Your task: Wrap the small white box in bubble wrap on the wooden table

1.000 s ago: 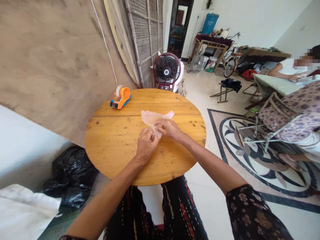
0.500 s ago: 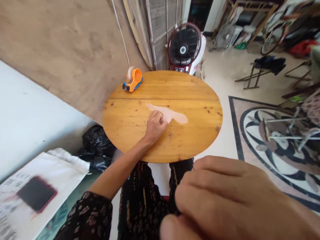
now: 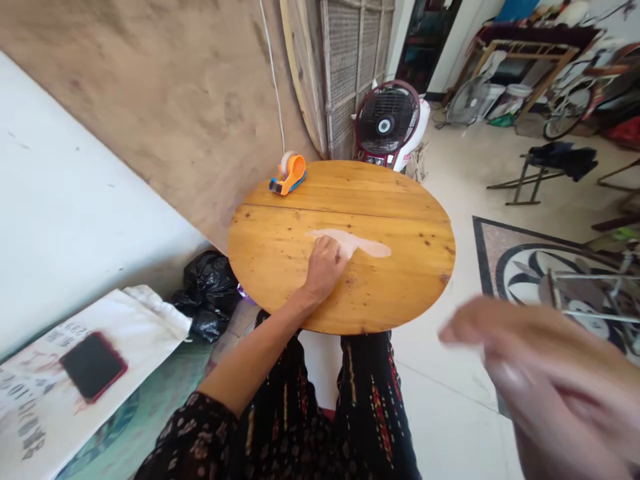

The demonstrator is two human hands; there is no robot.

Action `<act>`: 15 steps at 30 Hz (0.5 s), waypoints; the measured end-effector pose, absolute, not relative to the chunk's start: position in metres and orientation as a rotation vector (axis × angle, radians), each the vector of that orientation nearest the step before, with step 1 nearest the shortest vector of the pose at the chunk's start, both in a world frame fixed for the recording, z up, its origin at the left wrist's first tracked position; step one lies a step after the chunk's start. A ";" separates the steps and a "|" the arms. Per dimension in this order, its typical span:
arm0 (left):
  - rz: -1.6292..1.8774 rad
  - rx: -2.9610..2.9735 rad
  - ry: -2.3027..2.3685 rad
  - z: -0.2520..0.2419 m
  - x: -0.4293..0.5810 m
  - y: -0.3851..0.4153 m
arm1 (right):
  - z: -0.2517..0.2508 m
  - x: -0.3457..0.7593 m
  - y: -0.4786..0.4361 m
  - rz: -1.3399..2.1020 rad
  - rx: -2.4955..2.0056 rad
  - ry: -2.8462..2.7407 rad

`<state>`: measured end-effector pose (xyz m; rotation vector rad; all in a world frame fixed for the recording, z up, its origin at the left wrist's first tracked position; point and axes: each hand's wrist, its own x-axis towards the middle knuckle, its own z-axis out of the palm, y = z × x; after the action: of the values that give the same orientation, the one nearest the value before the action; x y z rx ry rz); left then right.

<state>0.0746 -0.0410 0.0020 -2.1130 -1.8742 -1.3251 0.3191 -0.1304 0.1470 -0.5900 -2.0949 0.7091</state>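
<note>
My left hand (image 3: 325, 267) is closed in a fist on the table, gripping the near edge of a thin, pale pink, sock-like piece (image 3: 374, 249). That piece lies flat on the wood and stretches out to both sides of the fist; part of it is hidden under the fingers. My right hand (image 3: 545, 367) hangs in the air close to the camera at the lower right, off the table's edge. Motion blurs its fingers, and nothing can be made out in them. An orange tape dispenser (image 3: 290, 175) with a roll of clear tape stands at the table's far left.
The oval wooden table (image 3: 400, 293) stands against a wooden board (image 3: 175, 100). Behind it is a dark red fan (image 3: 385, 125). To the left, a phone (image 3: 94, 367) lies on a white sack (image 3: 150, 333), near black plastic bags (image 3: 207, 293). A folding stool (image 3: 530, 177) stands right.
My right hand has moved rightward and away from my body's middle, and its fingers have shifted from a curled shape. My left hand keeps its place on the pink piece. The view has shifted slightly.
</note>
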 end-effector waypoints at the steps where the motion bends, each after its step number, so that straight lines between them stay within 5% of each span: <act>1: -1.329 -2.117 -1.860 0.001 0.074 -0.042 | 0.141 0.315 -0.118 0.619 -0.610 -2.025; 15: -1.522 -2.150 -1.842 -0.006 0.073 -0.039 | 0.129 0.167 0.049 0.246 -1.186 -3.072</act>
<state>0.0731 -0.0392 -0.0060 -2.1504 -1.8415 -1.5218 0.1670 0.0488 0.1294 -1.1861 -3.0723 0.2463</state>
